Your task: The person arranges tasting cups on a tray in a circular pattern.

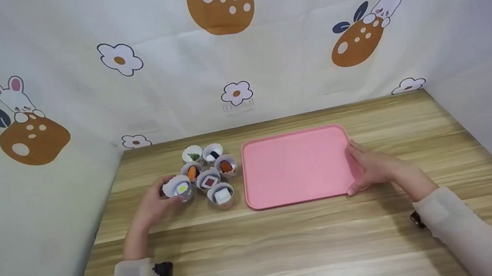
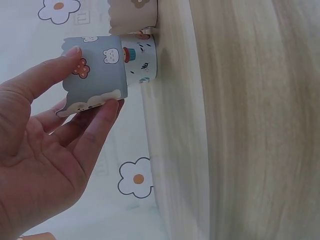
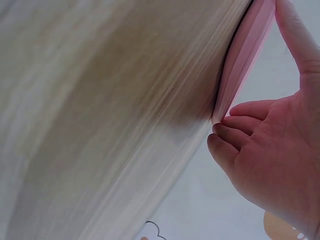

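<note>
A blue-grey patterned paper cup (image 2: 95, 67) is between the thumb and fingers of my left hand (image 1: 155, 207), its base raised off the table in the left wrist view. A white piece with a yellow-green centre (image 1: 182, 188) sits inside that cup. Just beyond and to the right stand several more paper cups (image 1: 222, 196), each with a small sushi-like piece in it. At the right end of a pink tray (image 1: 297, 167), my right hand (image 1: 375, 168) touches the rim with spread, nearly straight fingers, its thumb at the near corner. The tray lies flat on the table.
The wood-grain table (image 1: 285, 248) stretches toward me in front of the tray. A patterned curtain (image 1: 176, 86) with rabbits and flowers closes off the back and both sides. Dark devices (image 1: 164, 270) are worn at both wrists.
</note>
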{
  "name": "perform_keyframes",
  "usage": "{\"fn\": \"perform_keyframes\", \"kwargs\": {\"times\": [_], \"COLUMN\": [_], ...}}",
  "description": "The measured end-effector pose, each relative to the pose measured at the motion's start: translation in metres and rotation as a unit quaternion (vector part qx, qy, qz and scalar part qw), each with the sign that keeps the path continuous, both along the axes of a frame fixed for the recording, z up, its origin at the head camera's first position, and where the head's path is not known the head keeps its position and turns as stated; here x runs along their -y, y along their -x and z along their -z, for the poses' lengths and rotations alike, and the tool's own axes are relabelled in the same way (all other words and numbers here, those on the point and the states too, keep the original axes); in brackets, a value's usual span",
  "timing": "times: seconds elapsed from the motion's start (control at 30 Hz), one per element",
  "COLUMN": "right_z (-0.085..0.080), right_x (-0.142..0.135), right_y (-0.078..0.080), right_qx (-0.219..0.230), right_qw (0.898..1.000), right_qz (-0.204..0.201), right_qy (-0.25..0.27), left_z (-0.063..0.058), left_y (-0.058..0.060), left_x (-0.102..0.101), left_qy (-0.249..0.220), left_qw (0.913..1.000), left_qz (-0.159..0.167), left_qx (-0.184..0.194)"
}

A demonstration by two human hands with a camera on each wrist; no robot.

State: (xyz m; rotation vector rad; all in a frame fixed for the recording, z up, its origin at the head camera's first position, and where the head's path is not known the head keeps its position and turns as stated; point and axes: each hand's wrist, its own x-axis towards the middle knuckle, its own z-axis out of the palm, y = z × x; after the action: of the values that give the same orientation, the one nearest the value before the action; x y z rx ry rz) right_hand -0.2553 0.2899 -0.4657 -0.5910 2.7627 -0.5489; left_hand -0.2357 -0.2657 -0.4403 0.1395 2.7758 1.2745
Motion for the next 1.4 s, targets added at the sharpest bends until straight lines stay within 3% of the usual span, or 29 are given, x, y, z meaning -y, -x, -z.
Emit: {"fn": "perform_keyframes", "kwargs": {"times": [0.3,0.67,1.4], "right_z": [0.000,0.000,0.003], "right_x": [0.000,-0.001,-0.001], "right_y": [0.000,0.001,0.002], "right_qx": [0.010,0.017,0.021], "right_qw": [1.000,1.000,1.000], "right_qz": [0.006,0.011,0.011], "right_qy": [0.003,0.001,0.015], "left_z": [-0.007,-0.018,-0.020], "left_y": [0.000,-0.002,0.001], "left_x": [-0.004,-0.015,-0.032], "left_qy": [-0.002,0.008,-0.011], "left_qw": [1.0000,0.9998,0.9993], "left_qz": [0.004,0.006,0.023], "left_qx": [-0.009,0.014,-0.028]}}
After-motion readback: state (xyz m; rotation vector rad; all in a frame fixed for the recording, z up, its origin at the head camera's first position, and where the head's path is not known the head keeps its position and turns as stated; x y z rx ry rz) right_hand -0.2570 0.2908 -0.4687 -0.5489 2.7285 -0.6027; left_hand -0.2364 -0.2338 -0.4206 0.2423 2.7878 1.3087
